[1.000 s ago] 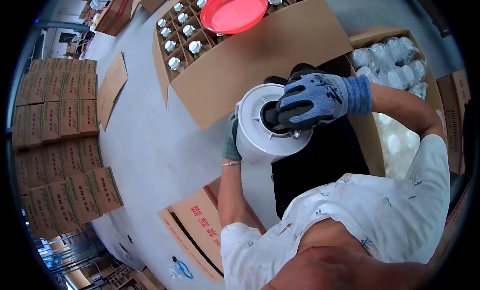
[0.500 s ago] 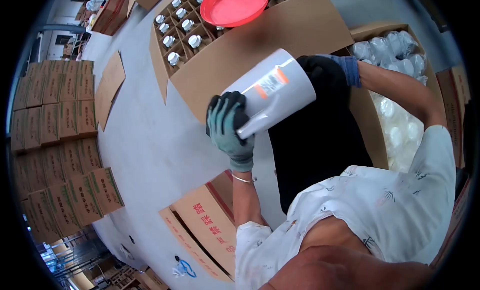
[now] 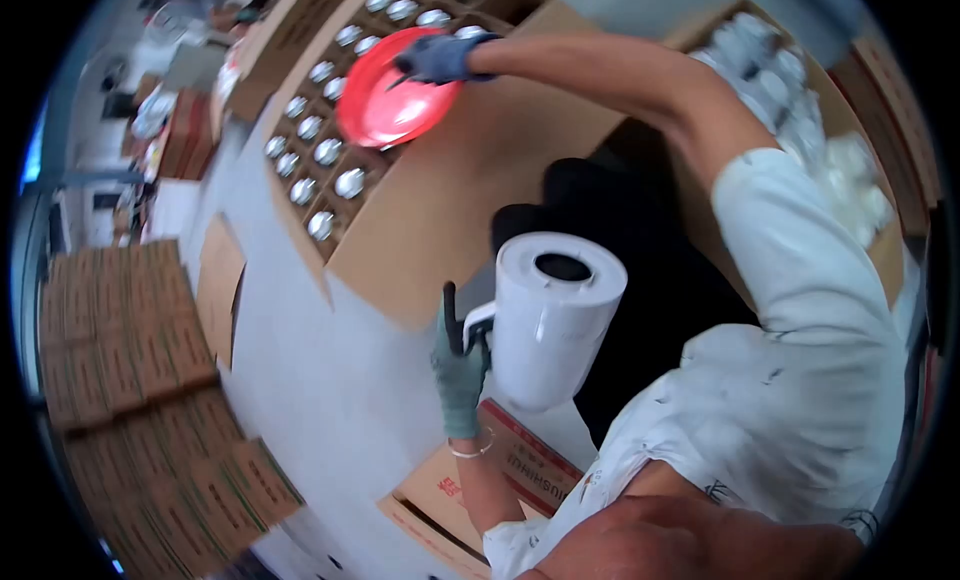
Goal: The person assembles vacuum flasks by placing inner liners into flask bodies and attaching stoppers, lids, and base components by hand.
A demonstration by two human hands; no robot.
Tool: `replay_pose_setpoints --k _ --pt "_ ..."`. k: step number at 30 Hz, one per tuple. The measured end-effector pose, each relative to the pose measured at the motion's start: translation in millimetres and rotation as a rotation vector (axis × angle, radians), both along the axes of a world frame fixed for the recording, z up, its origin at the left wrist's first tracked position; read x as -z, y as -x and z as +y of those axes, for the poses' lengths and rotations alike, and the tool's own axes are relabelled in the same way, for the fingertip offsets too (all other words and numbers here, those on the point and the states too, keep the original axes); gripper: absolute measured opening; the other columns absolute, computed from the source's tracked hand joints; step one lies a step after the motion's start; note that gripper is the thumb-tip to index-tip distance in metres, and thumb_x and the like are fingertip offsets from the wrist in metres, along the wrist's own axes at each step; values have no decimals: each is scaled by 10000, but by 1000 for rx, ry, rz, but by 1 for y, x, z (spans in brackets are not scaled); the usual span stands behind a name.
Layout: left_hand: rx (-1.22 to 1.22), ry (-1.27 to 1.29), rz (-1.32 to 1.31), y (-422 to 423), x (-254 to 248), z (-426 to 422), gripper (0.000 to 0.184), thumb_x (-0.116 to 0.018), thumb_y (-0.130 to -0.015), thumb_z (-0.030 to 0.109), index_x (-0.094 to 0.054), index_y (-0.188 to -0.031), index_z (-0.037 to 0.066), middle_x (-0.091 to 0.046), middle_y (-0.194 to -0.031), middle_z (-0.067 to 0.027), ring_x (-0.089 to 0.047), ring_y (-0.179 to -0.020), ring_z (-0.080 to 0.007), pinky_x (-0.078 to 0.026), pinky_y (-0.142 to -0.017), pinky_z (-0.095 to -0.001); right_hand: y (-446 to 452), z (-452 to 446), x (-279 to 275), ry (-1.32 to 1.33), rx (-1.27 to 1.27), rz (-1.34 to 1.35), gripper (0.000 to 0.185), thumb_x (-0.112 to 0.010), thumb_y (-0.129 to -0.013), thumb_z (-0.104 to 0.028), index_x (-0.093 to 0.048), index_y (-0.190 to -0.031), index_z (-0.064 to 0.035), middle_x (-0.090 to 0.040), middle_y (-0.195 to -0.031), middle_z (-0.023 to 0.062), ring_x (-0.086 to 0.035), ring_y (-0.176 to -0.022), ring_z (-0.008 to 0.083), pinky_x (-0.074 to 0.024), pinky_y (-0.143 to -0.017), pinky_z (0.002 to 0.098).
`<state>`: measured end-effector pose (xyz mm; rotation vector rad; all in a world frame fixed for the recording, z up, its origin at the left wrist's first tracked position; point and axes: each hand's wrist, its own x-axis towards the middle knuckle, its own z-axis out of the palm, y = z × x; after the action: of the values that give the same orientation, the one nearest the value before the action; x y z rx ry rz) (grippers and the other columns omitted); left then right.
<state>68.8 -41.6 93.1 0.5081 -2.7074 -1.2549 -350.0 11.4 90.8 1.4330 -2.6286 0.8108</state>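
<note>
Around — pale floor (image 3: 330,400), apparently stacked cartons (image 3: 130,330)

The gloved left hand (image 3: 461,355) is closing its grip near the body, one finger pointing upward, above a raised left forearm (image 3: 485,488). The right arm (image 3: 620,80) is reaching far out across the front, its gloved right hand (image 3: 438,60) angling downward.

— What does the left hand (image 3: 461,370) grip?
— A white jug (image 3: 548,345) by its handle, center frame, its round top opening dark.
— And the right hand (image 3: 437,60)?
— Gloved in blue, it reaches over a red tray (image 3: 378,108), upper left, atop a divided box (image 3: 480,120) of silver-capped bottles (image 3: 349,184).
— Elsewhere?
— Stacked cartons (image 3: 130,340) at far left; clear plastic items (image 3: 800,115) in an open box (image 3: 892,265), upper right.
</note>
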Motion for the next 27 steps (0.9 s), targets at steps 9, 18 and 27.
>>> replay_pose_setpoints --k 9,18,27 --pt "-457 -845 44 -89 93 45 470 -561 -871 95 -444 -1319 17 -478 -1259 -150 -537 -1118 -275 -497 -906 -394 28 315 58 -49 240 -256 505 -644 -875 -430 -592 -1187 -37 -652 -1101 150 -627 -971 268 -498 -882 355" --pt "-189 -812 329 -2 72 117 484 -540 -917 151 -410 -1347 -28 -490 -1313 -202 -473 -1219 -316 -374 -1066 -426 -110 397 169 -550 398 -147 709 -669 -779 -393 -390 -1398 -189 -411 -1376 232 -439 -1242 392 -375 -1025 467" --pt "-277 -1379 463 29 38 155 451 -506 -943 205 -421 -1301 -55 -516 -1276 -199 -496 -1198 -300 -378 -1067 -414 -90 426 193 -286 257 -52 701 -783 -649 -277 -480 -1243 -60 -440 -1323 201 -487 -1160 404 -421 -967 456"
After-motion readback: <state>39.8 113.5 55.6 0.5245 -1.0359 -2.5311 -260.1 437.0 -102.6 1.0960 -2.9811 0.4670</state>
